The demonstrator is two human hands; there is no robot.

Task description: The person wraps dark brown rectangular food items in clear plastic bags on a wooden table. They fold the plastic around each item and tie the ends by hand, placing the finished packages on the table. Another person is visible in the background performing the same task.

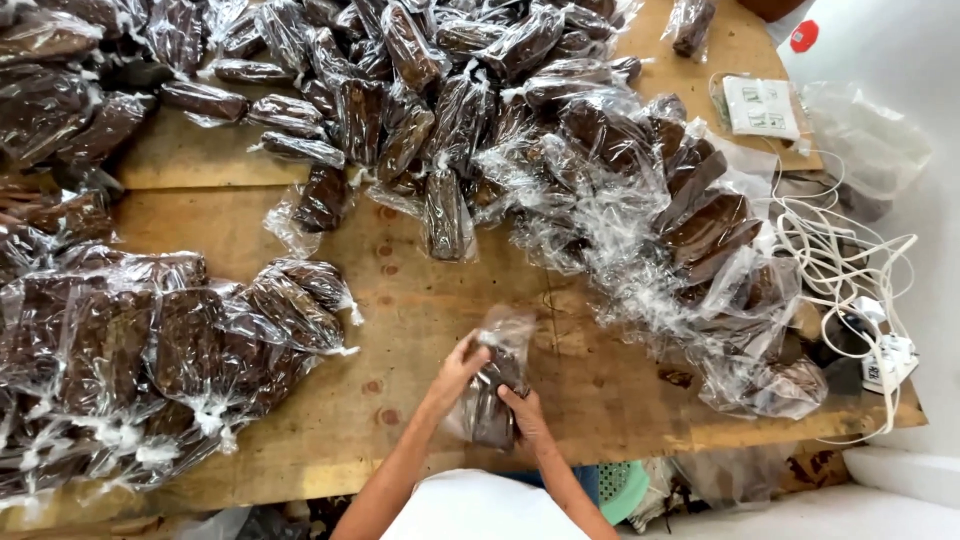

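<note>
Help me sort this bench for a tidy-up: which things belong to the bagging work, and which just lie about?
In hand: clear plastic bag of dark brown pieces, left hand, right hand, tied bags.
Lying about: white coiled cable, white power strip, green plastic basket.

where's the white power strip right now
In the head view the white power strip lies at the table's right edge, among looped white cables, right of the clear bags.

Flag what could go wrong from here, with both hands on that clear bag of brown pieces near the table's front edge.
1. The clear bag sits between the left hand and right hand near the plywood table front edge; a slip might drop it off.
2. Its thin film might tear under squeezing.
3. The white cord and power strip lie tangled beside loose bags at the right; reaching there might snag them.
</note>
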